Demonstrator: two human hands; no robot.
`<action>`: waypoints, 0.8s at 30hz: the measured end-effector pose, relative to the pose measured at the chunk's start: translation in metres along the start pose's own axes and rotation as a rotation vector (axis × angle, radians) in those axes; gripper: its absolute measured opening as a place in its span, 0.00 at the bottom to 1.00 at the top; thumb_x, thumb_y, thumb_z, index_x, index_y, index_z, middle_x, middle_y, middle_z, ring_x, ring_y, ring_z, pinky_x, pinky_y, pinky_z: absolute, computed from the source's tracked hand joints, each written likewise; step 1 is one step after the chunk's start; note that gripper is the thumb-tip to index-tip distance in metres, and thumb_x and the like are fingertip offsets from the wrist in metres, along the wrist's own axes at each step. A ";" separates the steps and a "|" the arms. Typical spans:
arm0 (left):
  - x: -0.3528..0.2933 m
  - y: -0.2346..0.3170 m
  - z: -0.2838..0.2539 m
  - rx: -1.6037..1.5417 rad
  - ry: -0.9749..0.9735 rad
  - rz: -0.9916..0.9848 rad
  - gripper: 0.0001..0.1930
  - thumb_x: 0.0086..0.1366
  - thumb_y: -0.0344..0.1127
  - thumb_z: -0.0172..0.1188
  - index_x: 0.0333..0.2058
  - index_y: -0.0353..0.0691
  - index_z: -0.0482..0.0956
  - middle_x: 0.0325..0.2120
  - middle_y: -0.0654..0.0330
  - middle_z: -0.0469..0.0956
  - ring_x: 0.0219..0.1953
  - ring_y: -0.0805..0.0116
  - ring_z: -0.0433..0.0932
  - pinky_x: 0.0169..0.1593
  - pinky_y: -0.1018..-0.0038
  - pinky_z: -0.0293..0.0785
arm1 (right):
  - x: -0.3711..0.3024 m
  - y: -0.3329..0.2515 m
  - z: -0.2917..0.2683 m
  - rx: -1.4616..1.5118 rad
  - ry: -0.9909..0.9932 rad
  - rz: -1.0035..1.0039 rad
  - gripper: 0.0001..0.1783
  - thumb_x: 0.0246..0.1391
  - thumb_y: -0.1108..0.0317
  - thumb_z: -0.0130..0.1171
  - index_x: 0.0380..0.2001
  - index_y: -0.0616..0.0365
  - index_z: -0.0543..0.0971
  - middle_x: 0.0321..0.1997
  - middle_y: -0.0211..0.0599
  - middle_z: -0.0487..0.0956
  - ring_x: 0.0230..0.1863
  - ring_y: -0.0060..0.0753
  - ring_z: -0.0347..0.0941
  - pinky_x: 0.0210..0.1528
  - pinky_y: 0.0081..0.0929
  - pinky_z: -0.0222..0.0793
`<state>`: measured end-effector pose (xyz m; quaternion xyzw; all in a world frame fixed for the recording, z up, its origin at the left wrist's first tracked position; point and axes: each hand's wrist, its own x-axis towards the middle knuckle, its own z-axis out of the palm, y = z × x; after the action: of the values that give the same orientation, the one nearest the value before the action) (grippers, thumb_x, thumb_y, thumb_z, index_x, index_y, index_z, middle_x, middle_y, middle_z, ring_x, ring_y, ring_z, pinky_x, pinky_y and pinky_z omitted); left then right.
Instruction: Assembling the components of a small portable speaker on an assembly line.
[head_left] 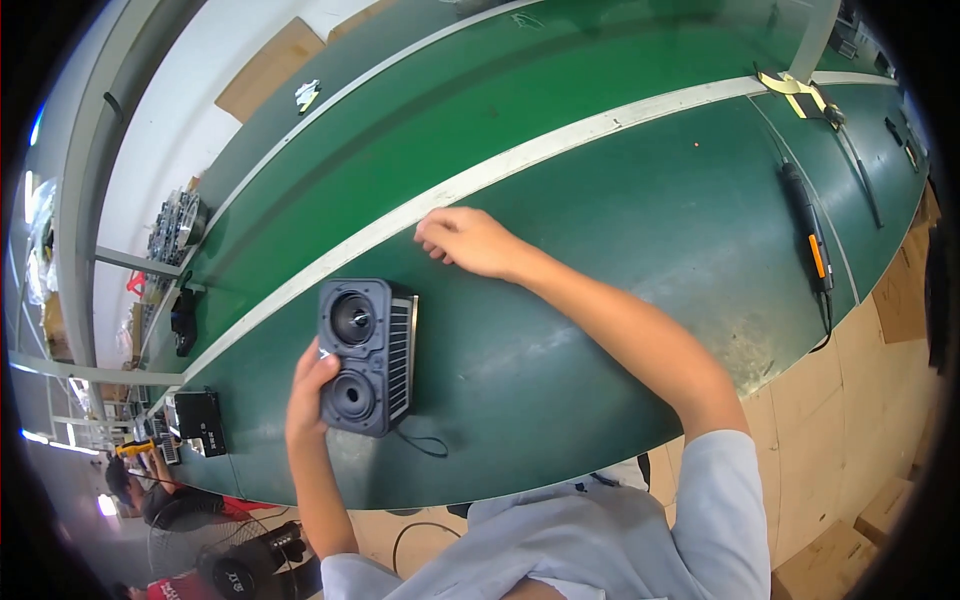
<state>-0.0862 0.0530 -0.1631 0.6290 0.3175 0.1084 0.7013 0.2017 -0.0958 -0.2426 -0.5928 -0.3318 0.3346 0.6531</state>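
My left hand [312, 392] grips the lower left side of a black speaker box [368, 355], thumb over its front edge. Two round speaker cones sit one above the other on the box's front, and a ribbed, finned side faces right. From its bottom a thin dark cable loop [425, 445] reaches onto the green bench. Above and to the right of the box, apart from it, my right hand [462, 240] hovers near the pale strip with its fingers curled in. Whatever those fingers may hold is hidden.
A pale strip [520, 155] divides the green bench [560, 390]. At right lies a black and orange electric screwdriver [812, 230] with a cord. A black device [197, 422] stands at the left end, near another person [150, 480] at work. Cardboard boxes [830, 565] sit lower right.
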 end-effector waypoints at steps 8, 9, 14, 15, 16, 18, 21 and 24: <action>0.026 0.047 0.004 0.465 -0.219 -0.095 0.20 0.68 0.36 0.59 0.54 0.28 0.79 0.43 0.56 0.83 0.45 0.71 0.80 0.51 0.74 0.75 | -0.002 -0.006 0.005 -0.189 -0.138 -0.085 0.21 0.69 0.55 0.48 0.45 0.61 0.82 0.45 0.45 0.83 0.48 0.40 0.79 0.55 0.34 0.72; 0.028 0.041 0.004 0.458 -0.209 -0.093 0.20 0.68 0.36 0.59 0.54 0.28 0.79 0.43 0.56 0.83 0.45 0.71 0.80 0.51 0.74 0.75 | -0.001 -0.007 0.006 -0.193 -0.150 -0.087 0.21 0.69 0.55 0.48 0.45 0.61 0.82 0.45 0.45 0.83 0.48 0.40 0.79 0.55 0.34 0.72; 0.019 0.028 0.054 1.203 0.259 0.275 0.25 0.74 0.53 0.47 0.53 0.35 0.73 0.38 0.38 0.82 0.42 0.36 0.81 0.45 0.52 0.75 | -0.006 -0.016 0.009 -0.381 -0.102 -0.173 0.23 0.69 0.53 0.48 0.43 0.64 0.81 0.42 0.51 0.83 0.45 0.49 0.80 0.53 0.39 0.73; 0.018 0.027 0.056 1.298 0.289 0.303 0.26 0.74 0.55 0.47 0.50 0.35 0.72 0.35 0.38 0.82 0.39 0.34 0.80 0.42 0.48 0.74 | -0.004 -0.023 0.013 -0.392 -0.124 -0.173 0.23 0.69 0.53 0.48 0.43 0.64 0.81 0.42 0.51 0.83 0.45 0.49 0.80 0.53 0.39 0.73; 0.018 0.029 0.056 1.281 0.305 0.292 0.26 0.74 0.55 0.47 0.50 0.35 0.72 0.35 0.38 0.82 0.39 0.34 0.80 0.42 0.48 0.74 | -0.002 -0.030 0.014 -0.475 -0.128 -0.101 0.23 0.69 0.54 0.47 0.42 0.65 0.81 0.42 0.53 0.83 0.46 0.52 0.79 0.52 0.41 0.73; 0.021 0.032 0.058 1.358 0.257 0.242 0.25 0.74 0.57 0.46 0.40 0.35 0.70 0.27 0.39 0.81 0.33 0.34 0.80 0.37 0.45 0.73 | -0.002 -0.067 0.022 -0.714 -0.144 -0.044 0.24 0.69 0.54 0.46 0.40 0.67 0.80 0.43 0.57 0.82 0.46 0.58 0.78 0.52 0.44 0.72; 0.019 0.031 0.052 1.360 0.277 0.284 0.24 0.74 0.55 0.46 0.35 0.36 0.68 0.23 0.39 0.80 0.29 0.33 0.79 0.35 0.44 0.72 | -0.005 -0.128 0.063 -0.879 0.058 -0.378 0.24 0.69 0.54 0.45 0.38 0.66 0.80 0.40 0.57 0.82 0.47 0.60 0.77 0.52 0.50 0.71; 0.022 0.025 0.045 1.339 0.290 0.293 0.21 0.74 0.51 0.45 0.36 0.36 0.69 0.23 0.38 0.80 0.29 0.33 0.79 0.34 0.44 0.73 | -0.008 -0.162 0.095 -0.837 0.207 -0.552 0.23 0.69 0.54 0.46 0.36 0.64 0.80 0.42 0.56 0.81 0.48 0.62 0.76 0.52 0.52 0.71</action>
<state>-0.0371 0.0332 -0.1461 0.9413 0.3182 0.0657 0.0918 0.1253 -0.0619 -0.0739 -0.7239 -0.5149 -0.0723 0.4535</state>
